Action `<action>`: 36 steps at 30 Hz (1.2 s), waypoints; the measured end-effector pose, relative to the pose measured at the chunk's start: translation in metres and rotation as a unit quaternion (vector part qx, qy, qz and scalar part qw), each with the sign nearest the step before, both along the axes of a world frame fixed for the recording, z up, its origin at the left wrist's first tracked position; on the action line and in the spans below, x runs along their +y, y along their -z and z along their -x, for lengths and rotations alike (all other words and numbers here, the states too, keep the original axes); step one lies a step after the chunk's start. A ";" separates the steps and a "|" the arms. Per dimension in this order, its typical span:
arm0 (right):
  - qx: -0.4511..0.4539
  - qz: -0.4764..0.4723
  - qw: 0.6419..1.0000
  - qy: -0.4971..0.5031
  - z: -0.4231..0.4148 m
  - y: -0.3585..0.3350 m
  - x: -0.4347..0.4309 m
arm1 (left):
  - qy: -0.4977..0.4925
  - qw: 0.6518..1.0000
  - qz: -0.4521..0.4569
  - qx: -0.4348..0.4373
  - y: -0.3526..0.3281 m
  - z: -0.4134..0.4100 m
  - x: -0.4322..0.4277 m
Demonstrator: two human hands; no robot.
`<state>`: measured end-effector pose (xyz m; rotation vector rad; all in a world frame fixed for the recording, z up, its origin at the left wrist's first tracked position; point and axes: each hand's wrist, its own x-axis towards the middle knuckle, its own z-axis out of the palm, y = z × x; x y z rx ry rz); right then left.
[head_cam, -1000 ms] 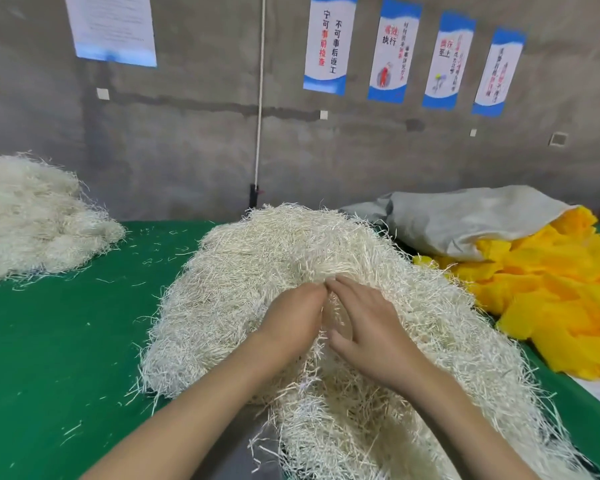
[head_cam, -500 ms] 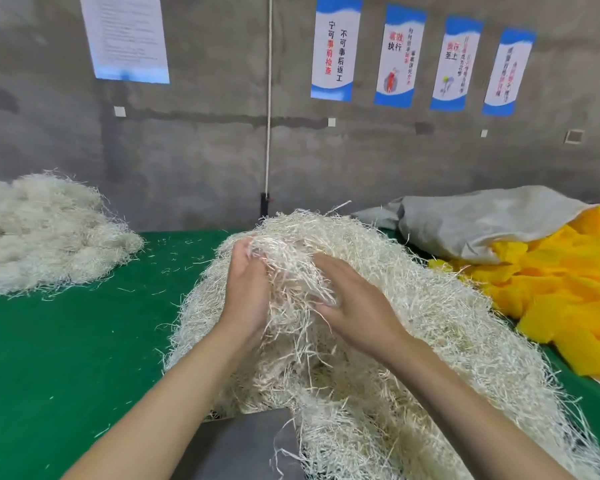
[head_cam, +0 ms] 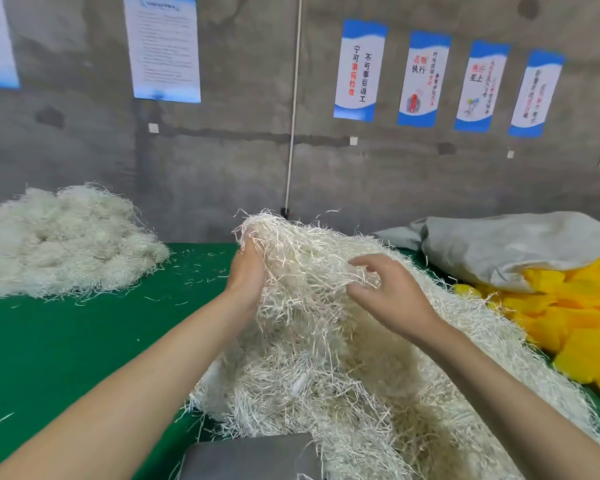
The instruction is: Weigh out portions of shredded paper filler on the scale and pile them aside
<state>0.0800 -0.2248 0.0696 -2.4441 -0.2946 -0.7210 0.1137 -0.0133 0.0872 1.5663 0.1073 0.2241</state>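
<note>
A big heap of cream shredded paper filler (head_cam: pixel 378 382) lies in front of me on the green table (head_cam: pixel 66 341). My left hand (head_cam: pixel 245 275) grips a raised clump of filler (head_cam: pixel 291 258) from its left side. My right hand (head_cam: pixel 392 296) pinches strands of the same clump from the right, thumb and fingers curled. The grey scale platform (head_cam: pixel 253 457) shows at the bottom edge, just below the heap, with nothing on its visible part. A pile of weighed filler (head_cam: pixel 63 244) sits at the far left of the table.
Yellow material (head_cam: pixel 575 313) lies heaped at the right, with a grey sack (head_cam: pixel 513 247) over its far end. A concrete wall with posters and a white cable (head_cam: pixel 293 109) closes the back. Loose strands dot the green table surface between the two piles.
Both hands have lifted a clump of filler up out of the heap and moved apart, pulling it loose. The view has tilted upward.
</note>
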 end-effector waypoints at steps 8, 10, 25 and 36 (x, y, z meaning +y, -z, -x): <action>0.030 0.110 0.988 -0.109 -0.017 -0.034 0.053 | 0.160 0.987 -0.018 -0.013 -0.012 0.005 -0.005; 0.052 0.043 0.991 -0.115 -0.023 -0.034 0.054 | 0.151 0.986 -0.025 -0.067 -0.015 0.006 0.001; 0.066 0.260 0.959 -0.094 -0.025 -0.052 0.025 | 0.128 0.943 -0.274 -0.140 -0.049 -0.025 -0.002; -0.007 -0.077 0.988 -0.137 -0.068 -0.064 0.031 | 0.093 0.972 -0.165 -0.142 -0.101 -0.036 -0.027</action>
